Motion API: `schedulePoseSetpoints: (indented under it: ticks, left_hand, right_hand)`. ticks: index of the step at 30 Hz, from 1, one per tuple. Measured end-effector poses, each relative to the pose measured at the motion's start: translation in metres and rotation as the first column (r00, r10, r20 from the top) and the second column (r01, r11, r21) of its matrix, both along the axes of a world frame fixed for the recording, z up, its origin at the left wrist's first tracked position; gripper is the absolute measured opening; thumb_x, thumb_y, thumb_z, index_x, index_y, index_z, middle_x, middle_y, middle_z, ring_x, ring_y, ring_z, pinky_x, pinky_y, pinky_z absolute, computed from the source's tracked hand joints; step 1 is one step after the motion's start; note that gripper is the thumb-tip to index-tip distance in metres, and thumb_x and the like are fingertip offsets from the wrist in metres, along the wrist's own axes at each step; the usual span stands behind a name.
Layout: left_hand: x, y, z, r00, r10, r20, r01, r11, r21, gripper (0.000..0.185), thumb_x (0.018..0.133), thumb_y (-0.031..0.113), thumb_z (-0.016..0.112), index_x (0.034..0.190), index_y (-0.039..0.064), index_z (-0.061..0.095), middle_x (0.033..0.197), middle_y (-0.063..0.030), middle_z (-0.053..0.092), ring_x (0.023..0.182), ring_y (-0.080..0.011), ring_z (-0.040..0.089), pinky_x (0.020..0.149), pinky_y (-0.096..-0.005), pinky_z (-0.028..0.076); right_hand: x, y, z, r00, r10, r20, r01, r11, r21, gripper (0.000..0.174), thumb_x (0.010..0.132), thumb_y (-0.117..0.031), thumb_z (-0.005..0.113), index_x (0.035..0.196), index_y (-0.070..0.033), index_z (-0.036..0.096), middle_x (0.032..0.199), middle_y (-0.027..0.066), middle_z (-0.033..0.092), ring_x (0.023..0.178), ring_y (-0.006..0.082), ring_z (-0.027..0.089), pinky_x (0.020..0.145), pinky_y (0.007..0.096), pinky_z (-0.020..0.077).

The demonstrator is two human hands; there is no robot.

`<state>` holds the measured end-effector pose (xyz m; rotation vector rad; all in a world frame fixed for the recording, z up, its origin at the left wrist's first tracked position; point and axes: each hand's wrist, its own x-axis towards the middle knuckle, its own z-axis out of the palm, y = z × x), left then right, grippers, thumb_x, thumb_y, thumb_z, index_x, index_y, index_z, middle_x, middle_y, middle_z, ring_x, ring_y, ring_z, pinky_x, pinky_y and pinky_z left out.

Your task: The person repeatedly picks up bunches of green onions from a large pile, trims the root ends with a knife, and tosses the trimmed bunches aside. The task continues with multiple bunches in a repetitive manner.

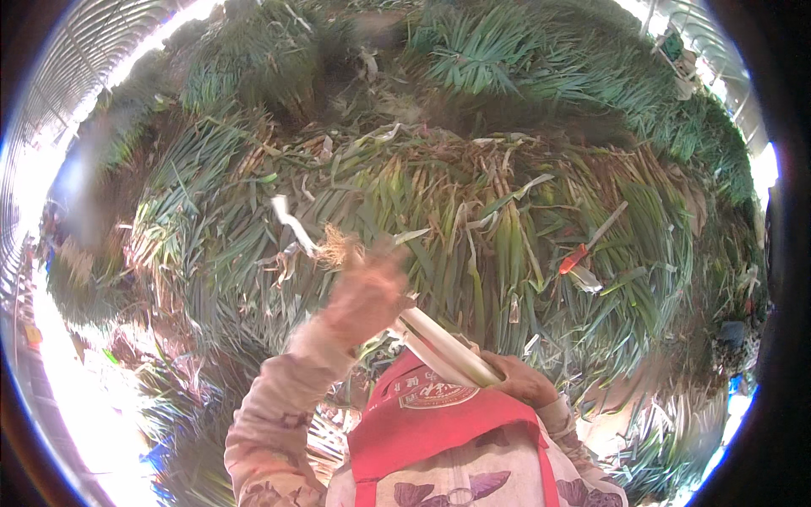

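Pale leek stalks slant across my chest in front of a red apron. My right hand is closed around their lower right end. My left hand is motion-blurred at their upper left end, fingers curled. Tan, stringy leek roots show just past its fingers. Whether it grips the stalks or the roots is unclear. A white strip of leek skin is beside the roots, over the broad heap of green leeks before me.
A narrow tool, seemingly a knife, lies on the heap at right with an orange-red part. More leek piles rise at the back. Dry peelings litter the heap. A ribbed, arched structure curves along the left.
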<state>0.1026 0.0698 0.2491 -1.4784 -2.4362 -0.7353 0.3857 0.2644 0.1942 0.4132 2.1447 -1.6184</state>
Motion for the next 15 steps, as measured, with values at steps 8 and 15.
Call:
schedulePoseSetpoints:
  ticks: [8, 15]
  left_hand:
    - [-0.062, -0.093, 0.016, 0.842, 0.533, -0.083, -0.536, 0.844, -0.024, 0.019, 0.08, 0.004, 0.058, 0.097, 0.002, 0.065, 0.094, -0.0085, 0.066, 0.093, -0.0208, 0.059, 0.08, -0.0331, 0.047]
    - [0.074, -0.054, -0.087, 0.255, -0.241, 0.937, -0.426, 0.841, 0.332, 0.021, 0.089, 0.023, 0.059, 0.101, 0.007, 0.061, 0.087, -0.0056, 0.062, 0.073, -0.0178, 0.055, 0.069, -0.0334, 0.051]
  right_hand:
    - [-0.003, 0.001, 0.009, 0.996, -0.09, 0.019, 0.092, 0.986, -0.14, 0.087, 0.062, -0.037, 0.073, 0.134, 0.001, 0.042, 0.111, 0.0168, 0.061, 0.099, 0.02, 0.058, 0.09, 0.0312, 0.0416]
    - [0.0, 0.003, -0.021, 0.989, -0.131, 0.064, 0.145, 0.93, -0.338, 0.09, 0.06, -0.032, 0.077, 0.134, 0.004, 0.041, 0.122, 0.0114, 0.055, 0.108, 0.0171, 0.052, 0.096, 0.0295, 0.0376]
